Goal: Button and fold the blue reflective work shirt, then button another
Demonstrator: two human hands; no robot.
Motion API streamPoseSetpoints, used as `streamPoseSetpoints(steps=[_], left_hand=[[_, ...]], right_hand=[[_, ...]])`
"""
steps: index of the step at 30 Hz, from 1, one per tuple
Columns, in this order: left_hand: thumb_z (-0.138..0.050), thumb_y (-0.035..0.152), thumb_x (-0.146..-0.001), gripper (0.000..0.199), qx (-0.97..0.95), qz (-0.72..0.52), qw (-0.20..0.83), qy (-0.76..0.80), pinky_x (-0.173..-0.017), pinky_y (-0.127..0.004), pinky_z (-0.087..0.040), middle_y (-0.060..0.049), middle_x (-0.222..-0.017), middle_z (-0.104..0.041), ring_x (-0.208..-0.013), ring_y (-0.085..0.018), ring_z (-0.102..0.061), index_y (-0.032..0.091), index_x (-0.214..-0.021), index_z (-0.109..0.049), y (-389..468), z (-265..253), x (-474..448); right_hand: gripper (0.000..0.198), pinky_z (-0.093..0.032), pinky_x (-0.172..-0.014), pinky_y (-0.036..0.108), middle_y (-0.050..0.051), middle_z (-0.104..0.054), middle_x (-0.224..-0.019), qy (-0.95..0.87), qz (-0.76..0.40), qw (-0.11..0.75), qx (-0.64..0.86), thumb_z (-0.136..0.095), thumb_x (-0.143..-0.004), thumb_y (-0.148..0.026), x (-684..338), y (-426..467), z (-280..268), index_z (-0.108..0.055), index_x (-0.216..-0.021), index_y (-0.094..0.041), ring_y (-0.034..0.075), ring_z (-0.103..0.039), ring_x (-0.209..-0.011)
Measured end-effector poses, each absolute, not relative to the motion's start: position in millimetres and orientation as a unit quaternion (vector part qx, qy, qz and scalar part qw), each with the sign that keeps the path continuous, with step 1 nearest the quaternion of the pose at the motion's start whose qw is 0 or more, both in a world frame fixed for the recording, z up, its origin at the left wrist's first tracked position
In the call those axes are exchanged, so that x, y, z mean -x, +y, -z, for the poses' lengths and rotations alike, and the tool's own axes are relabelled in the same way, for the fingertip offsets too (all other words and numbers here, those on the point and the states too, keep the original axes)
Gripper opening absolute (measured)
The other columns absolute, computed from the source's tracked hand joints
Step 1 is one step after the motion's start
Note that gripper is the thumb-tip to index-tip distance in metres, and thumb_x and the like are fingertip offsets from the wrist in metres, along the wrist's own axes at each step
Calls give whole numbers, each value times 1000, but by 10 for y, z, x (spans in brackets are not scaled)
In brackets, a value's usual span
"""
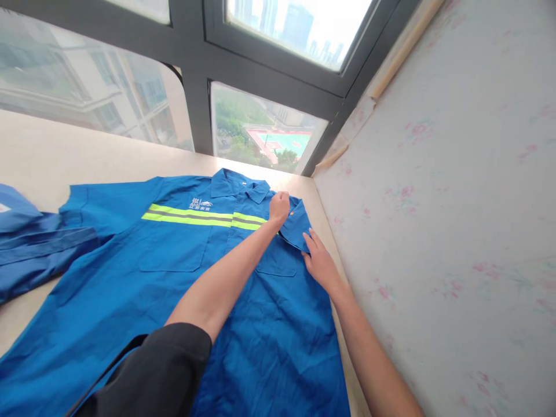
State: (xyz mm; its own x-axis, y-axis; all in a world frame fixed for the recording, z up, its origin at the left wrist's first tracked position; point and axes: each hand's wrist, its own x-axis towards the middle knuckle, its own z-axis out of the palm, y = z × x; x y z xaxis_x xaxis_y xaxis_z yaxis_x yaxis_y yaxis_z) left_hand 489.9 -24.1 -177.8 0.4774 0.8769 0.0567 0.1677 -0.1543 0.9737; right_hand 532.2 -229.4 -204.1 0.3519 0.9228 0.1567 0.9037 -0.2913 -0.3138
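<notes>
A blue short-sleeved work shirt point(182, 295) lies spread front side up, its collar toward the window. A yellow-green reflective band point(189, 215) crosses its chest, with white lettering above it on the left. My left hand point(279, 207) is closed on the cloth near the shoulder to the right of the collar; its fingertips are mostly hidden. The right-side sleeve point(297, 226) is folded inward over the chest. My right hand point(320, 259) rests at that sleeve's lower edge, fingers stretched out and apart, touching the cloth. On the left, the other sleeve point(115, 205) extends outward.
More folded blue clothing point(39, 249) lies at the far left, against the shirt's sleeve. The pale surface point(87, 150) under the shirt runs up to a grey-framed window point(269, 63). A flower-patterned wall point(434, 202) rises close along the right side.
</notes>
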Motion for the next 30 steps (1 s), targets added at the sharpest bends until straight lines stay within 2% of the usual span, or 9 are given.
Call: streamPoseSetpoints(steps=[3,5,7,10,13,18,23,26,30], left_hand=[[-49,23,-89,32,-747,-323,469,342,-107,-35,-39,-13,-127,-66,-120,-24,-58,15,-114,-67,-405,1621,-4859],[-57,23,-84,34,-802,-285,422,312,-112,-41,-35,-14,-133,-62,-130,-28,-51,16,-115,-66,-560,1609,-4840],[-60,31,-85,36,-882,-198,332,270,-114,-47,-32,-16,-140,-57,-138,-31,-42,15,-117,-65,-703,1685,-4814],[-49,46,-94,51,-953,-87,178,227,-117,-53,-26,-17,-154,-42,-147,-33,-28,14,-133,-56,-834,1902,-4744],[-35,45,-99,54,-958,-119,127,227,-119,-51,-21,-14,-158,-36,-149,-30,-26,16,-143,-47,-866,2098,-4673],[-32,42,-101,50,-947,-147,131,253,-118,-46,-25,-13,-154,-43,-145,-27,-34,17,-140,-51,-850,2127,-4667],[-48,32,-92,36,-915,-159,147,342,-102,-41,-45,-18,-130,-62,-123,-29,-57,12,-121,-58,-817,1887,-4707],[-56,37,-88,40,-885,-127,184,409,-90,-40,-52,-18,-118,-67,-112,-31,-63,12,-119,-58,-722,1705,-4721],[-71,49,-75,53,-874,-19,240,422,-86,-38,-54,-19,-119,-69,-110,-33,-66,15,-115,-64,-562,1526,-4675]], right_hand=[[61,-40,-113,46,18,-36,-156,-530,37,181,828,-44,-87,-12,-5252,-2386,1963,-41,-148,-13,29,-36,-144],[54,-47,-104,47,21,-50,-144,-486,64,160,857,-51,-86,-17,-5228,-2454,1888,-50,-140,-13,34,-50,-132],[39,-52,-90,45,19,-66,-121,-444,58,133,884,-54,-87,-22,-5224,-2521,1813,-63,-124,-16,34,-63,-111],[28,-53,-78,38,13,-72,-103,-413,59,141,898,-50,-89,-22,-5232,-2603,1716,-71,-108,-21,28,-67,-90],[30,-51,-80,35,11,-72,-101,-438,93,187,874,-48,-89,-19,-5201,-2639,1667,-72,-107,-21,25,-66,-89],[31,-50,-88,35,11,-69,-98,-587,19,150,795,-49,-87,-12,-5032,-2630,1757,-70,-109,-17,25,-63,-97],[32,-50,-88,37,11,-69,-96,-567,-4,160,808,-46,-92,-15,-4967,-2684,1869,-70,-113,-16,25,-63,-95],[31,-50,-89,39,12,-67,-98,-548,45,202,810,-48,-87,-13,-5015,-2722,1864,-73,-104,-18,26,-61,-97],[27,-44,-101,45,12,-63,-124,-582,49,257,770,-47,-84,-10,-5130,-2669,1834,-71,-79,-21,28,-56,-118]])
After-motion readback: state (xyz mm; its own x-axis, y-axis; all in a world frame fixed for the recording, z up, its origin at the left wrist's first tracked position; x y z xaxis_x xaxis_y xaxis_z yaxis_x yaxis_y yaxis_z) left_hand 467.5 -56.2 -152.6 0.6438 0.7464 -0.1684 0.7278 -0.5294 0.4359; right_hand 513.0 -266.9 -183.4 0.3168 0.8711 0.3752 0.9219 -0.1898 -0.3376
